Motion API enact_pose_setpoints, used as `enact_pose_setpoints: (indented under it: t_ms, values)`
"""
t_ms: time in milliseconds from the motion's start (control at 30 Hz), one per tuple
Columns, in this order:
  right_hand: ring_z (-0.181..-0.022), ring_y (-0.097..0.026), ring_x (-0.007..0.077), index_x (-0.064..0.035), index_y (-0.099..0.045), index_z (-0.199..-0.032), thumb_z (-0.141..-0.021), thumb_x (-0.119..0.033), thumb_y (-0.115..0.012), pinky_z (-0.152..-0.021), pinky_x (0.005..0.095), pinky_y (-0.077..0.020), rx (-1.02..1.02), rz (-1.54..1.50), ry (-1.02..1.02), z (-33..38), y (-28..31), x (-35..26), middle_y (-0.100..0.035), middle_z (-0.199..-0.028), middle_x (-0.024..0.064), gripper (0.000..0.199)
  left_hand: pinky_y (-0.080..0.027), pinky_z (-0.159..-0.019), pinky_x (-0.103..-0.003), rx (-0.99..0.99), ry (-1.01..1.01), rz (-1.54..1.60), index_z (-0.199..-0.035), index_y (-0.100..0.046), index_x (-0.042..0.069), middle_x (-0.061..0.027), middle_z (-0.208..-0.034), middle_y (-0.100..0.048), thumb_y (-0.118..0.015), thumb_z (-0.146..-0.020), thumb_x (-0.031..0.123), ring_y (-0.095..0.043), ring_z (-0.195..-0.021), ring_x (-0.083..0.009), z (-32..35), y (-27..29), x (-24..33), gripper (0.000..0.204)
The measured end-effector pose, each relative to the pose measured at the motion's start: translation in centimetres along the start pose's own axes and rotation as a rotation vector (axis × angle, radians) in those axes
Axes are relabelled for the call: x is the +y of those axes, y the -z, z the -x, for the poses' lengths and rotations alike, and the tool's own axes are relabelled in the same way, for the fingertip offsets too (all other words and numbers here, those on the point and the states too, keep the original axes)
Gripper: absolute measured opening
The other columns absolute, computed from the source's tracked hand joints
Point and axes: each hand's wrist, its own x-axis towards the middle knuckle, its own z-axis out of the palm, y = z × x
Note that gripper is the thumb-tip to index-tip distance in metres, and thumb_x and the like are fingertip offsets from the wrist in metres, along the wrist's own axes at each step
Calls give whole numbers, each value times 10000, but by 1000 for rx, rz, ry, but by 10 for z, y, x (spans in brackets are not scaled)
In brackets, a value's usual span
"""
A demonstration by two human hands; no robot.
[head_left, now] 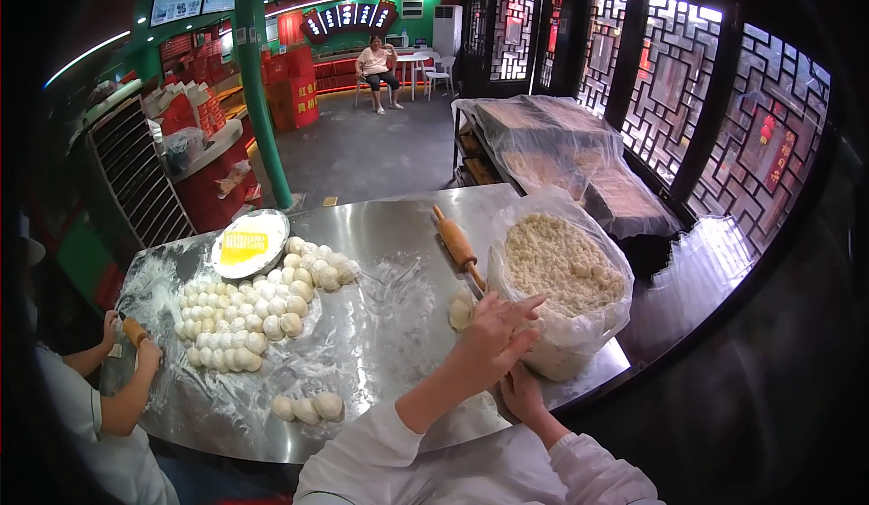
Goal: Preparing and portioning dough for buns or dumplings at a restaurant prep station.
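My left hand (493,335) is raised at the near left side of a tub lined with a clear plastic bag (614,324), its fingers stretched and apart. A pale crumbly filling (566,265) heaps up inside the tub. Lower down, my right hand (523,398) is beside the tub's base; its fingers are partly hidden behind my left hand and wrist. Just left of my left hand lies a small pale piece of dough (460,311). A wooden rolling pin (455,241) rests on the steel table beyond it, one handle reaching toward the tub.
Rows of floured dough balls (240,315) cover the table's left, with several more (308,407) near the front edge. Behind them stands a bowl of flour (261,259) with a yellow scraper (244,244). A co-worker's hands (136,338) hold another rolling pin. Plastic-covered trays (561,129) stand beyond.
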Motion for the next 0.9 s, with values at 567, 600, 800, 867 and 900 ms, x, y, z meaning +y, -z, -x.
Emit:
enact_pose_setpoints:
  t_ms: [567, 600, 800, 867, 900]
  values:
    - [-794, -623, 330, -93, -620, -1058, -828, -142, -628, -700, 441, -494, -141, 13, 58, -9, 1, 8, -618, -862, 128, 236, -358, -1065, -475, 66, 572, -659, -1321, -519, -11, -252, -1357, -504, -587, -911, 136, -465, -1255, -427, 256, 4, -58, 441]
    - [-809, -625, 325, -96, -619, -1061, -817, -136, -637, -707, 440, -496, -109, 19, 136, -6, 1, 8, -617, -872, 125, 248, -372, -1054, -477, 87, 559, -674, -1295, -539, -17, -260, -1339, -515, -586, -904, 123, -479, -1239, -429, 255, 3, -53, 418]
    - [-867, -625, 337, -101, -609, -1077, -809, -133, -645, -750, 452, -495, -156, 16, 43, 4, -2, 4, -632, -942, 143, 272, -377, -1058, -460, 110, 585, -699, -1279, -555, -10, -242, -1314, -543, -595, -896, 129, -494, -1230, -416, 272, 3, -52, 409]
    - [-880, -624, 351, -101, -608, -1067, -823, -132, -634, -767, 457, -489, -114, -32, 74, -4, -6, 6, -637, -973, 155, 247, -356, -1070, -479, 109, 605, -683, -1206, -576, -9, -222, -1315, -546, -593, -866, 111, -477, -1258, -403, 279, 0, -60, 361]
    - [-884, -621, 361, -93, -602, -1065, -842, -123, -618, -773, 452, -487, -124, -16, 54, -2, -1, 4, -634, -973, 167, 225, -335, -1080, -513, 110, 632, -646, -1132, -597, -9, -215, -1326, -534, -604, -818, 73, -453, -1284, -407, 267, 1, -60, 324]
